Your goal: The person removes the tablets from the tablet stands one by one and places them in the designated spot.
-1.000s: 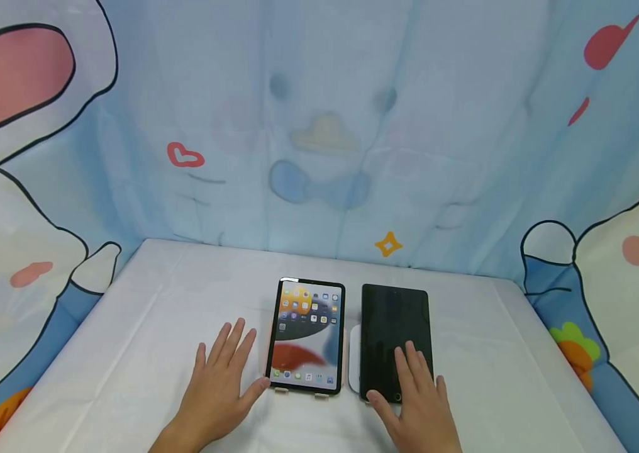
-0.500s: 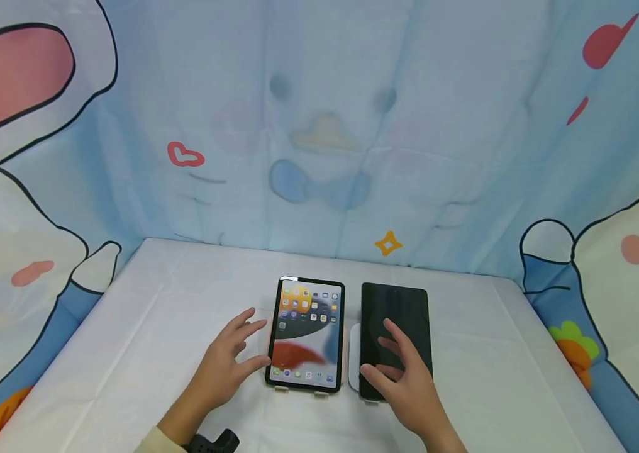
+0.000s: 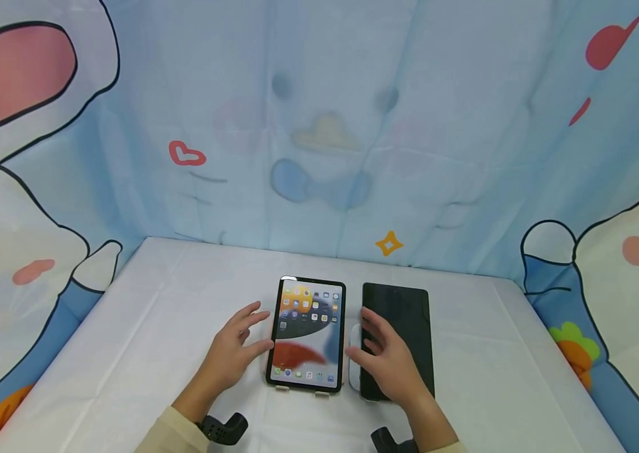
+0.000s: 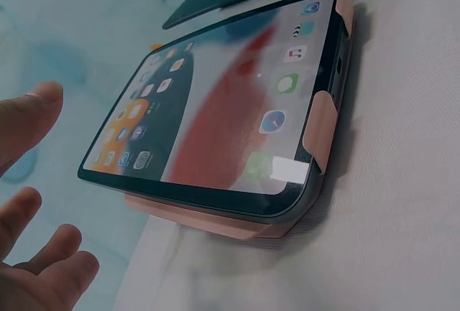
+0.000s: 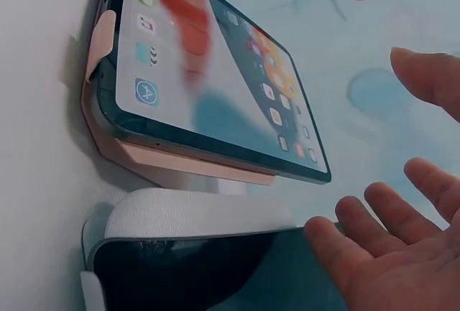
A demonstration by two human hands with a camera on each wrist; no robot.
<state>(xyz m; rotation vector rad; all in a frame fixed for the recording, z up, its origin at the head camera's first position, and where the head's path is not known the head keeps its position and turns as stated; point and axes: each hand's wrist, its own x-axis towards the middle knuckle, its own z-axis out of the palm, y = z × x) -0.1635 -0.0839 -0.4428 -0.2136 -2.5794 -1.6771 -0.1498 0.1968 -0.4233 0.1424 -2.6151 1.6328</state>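
Note:
A tablet (image 3: 307,336) with a lit home screen leans on a pink stand (image 4: 322,128), whose two front lips show in the left wrist view. My left hand (image 3: 231,352) hovers at its left edge, fingers loosely bent and apart from it in the left wrist view. To the right, a second tablet (image 3: 404,308) with a dark screen leans on a white stand (image 5: 187,214). In front of this dark tablet, my right hand (image 3: 392,362) hangs with thumb and fingers spread toward the lit tablet's right edge. Neither hand holds anything.
A white cloth covers the table (image 3: 195,264). Behind it hangs a light blue cartoon-print curtain (image 3: 319,75), which also runs down both sides. Black straps with camera mounts sit on my left wrist (image 3: 223,429) and right wrist (image 3: 390,440).
Both hands have gone from lying flat and spread to loosely bent. My right hand has moved left, off the middle of the dark tablet toward the lit one. Both tablets have stayed put.

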